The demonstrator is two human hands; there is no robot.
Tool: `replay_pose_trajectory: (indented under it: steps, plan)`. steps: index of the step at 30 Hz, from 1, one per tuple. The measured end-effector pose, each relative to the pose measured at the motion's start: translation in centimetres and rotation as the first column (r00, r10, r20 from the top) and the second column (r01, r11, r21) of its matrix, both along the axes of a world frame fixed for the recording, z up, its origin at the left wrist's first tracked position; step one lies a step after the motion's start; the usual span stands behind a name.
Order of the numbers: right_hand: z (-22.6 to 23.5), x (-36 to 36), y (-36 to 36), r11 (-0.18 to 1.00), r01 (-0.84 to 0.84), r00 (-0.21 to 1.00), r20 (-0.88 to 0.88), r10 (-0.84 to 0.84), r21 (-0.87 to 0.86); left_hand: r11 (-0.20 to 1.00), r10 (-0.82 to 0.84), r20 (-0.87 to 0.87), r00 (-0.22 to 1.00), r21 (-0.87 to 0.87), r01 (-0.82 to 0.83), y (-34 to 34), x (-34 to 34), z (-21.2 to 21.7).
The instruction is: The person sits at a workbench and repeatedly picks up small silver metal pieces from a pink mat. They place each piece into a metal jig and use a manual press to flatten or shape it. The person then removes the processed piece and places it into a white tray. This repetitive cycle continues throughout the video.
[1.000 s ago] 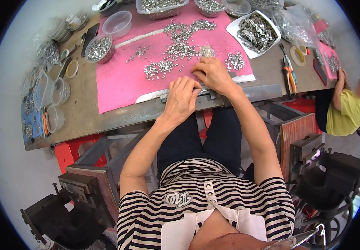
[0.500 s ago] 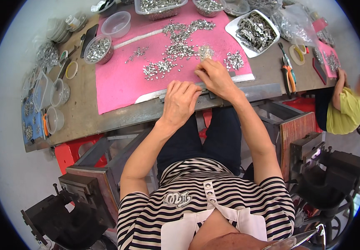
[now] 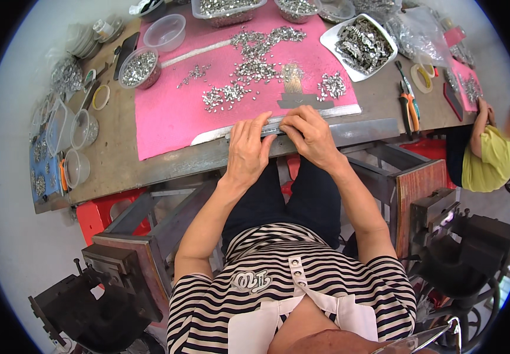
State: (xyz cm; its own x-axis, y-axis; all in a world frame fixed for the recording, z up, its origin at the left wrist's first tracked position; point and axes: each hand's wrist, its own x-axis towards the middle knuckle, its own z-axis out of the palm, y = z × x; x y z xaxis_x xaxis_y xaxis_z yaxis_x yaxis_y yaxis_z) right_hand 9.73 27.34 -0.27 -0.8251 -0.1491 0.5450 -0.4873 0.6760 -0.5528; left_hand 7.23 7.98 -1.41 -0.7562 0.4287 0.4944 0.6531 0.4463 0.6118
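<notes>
Left hand and right hand side by side at the near table edge, fingers of both pressed onto a long thin metal strip lying along the front border of the pink mat. Small silver metal pieces scattered across the mat; beyond, a white tray heaped with metal parts, a clear plastic bag at the far right, round clear containers at the left, orange-handled pliers to the right.

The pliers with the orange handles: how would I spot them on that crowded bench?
Start at the pink mat covering the workbench's middle and go right, past its edge, onto bare brown tabletop. There the pliers lie below a white tray of metal parts, beside a tape roll. Only they have orange handles.
</notes>
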Motion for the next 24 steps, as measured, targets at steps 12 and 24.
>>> replay_pose_trajectory:
  steps: [12,24]
  plan:
    - [0.3,0.5,-0.4,0.976,0.022,0.987,-0.161,0.013,0.214,0.999,-0.02,-0.01,1.0,-0.037,0.02,-0.5,-0.6,1.1]
    - [-1.5,1.0,0.0,0.997,0.04,0.991,-0.122,-0.049,-0.073,0.935,0.236,-0.078,0.969,-0.253,-0.248,0.2,-20.2,0.3]
